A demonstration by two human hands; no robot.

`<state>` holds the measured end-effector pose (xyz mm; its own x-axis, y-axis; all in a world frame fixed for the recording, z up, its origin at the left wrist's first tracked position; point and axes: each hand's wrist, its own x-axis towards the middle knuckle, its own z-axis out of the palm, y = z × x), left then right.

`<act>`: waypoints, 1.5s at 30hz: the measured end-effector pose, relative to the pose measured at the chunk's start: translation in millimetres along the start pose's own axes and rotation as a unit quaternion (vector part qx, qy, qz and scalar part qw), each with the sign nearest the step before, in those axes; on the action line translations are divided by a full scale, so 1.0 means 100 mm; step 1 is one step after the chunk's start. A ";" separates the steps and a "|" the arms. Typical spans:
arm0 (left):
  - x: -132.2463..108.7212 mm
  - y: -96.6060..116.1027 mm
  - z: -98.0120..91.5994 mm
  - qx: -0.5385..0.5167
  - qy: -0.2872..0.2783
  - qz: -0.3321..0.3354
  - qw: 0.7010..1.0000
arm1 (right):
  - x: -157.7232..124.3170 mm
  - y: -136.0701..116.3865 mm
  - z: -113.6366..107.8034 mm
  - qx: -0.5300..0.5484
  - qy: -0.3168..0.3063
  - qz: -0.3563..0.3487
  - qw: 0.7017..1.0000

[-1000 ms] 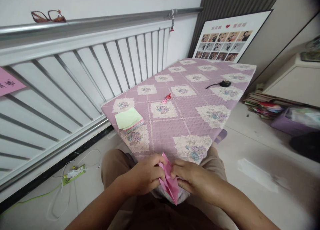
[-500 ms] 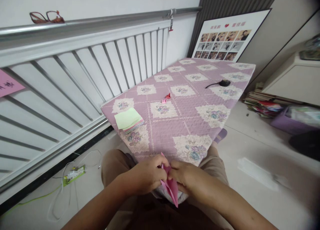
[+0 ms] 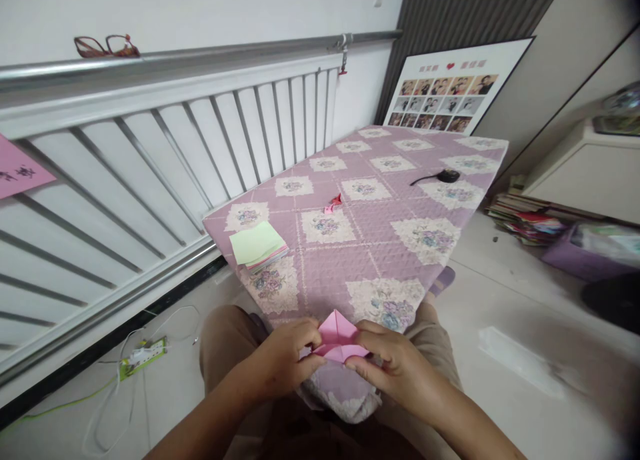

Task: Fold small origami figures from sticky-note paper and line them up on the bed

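Note:
A folded sheet of pink paper (image 3: 338, 329) is held between both hands over the near corner of the table. It has a pointed top with a centre crease and a flap opened along its lower part. My left hand (image 3: 295, 355) pinches its left side between thumb and fingers. On the opposite side, my right hand (image 3: 387, 360) grips the right edge with the thumb below. Farther up the cloth lies a small red and pink folded paper piece (image 3: 333, 204). A stack of coloured paper (image 3: 259, 244), light green on top, rests at the table's left edge.
A floral purple tablecloth (image 3: 330, 267) covers the table. On it sits a black object with a cord (image 3: 447, 175). A white radiator (image 3: 200, 140) runs along the left, with glasses (image 3: 107, 47) above. A power strip (image 3: 144, 357) with cables lies on the floor.
The pink paper has turned from a narrow, downward-slanting shape to a spread one with its point up. My hands have moved apart to its two sides. The view has tilted slightly upward.

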<state>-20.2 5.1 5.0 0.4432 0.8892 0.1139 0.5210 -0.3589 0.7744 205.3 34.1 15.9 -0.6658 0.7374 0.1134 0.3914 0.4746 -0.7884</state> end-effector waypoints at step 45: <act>0.07 0.01 0.62 -0.253 0.050 -0.209 0.943 | 0.12 0.34 0.50 0.281 0.198 0.230 0.910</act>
<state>28.1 -6.9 -32.0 0.1926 0.9541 -0.2294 0.2088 0.1886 0.9596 178.5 34.9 -39.6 -0.1880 0.9645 -0.1855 0.1100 -0.1670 -0.9798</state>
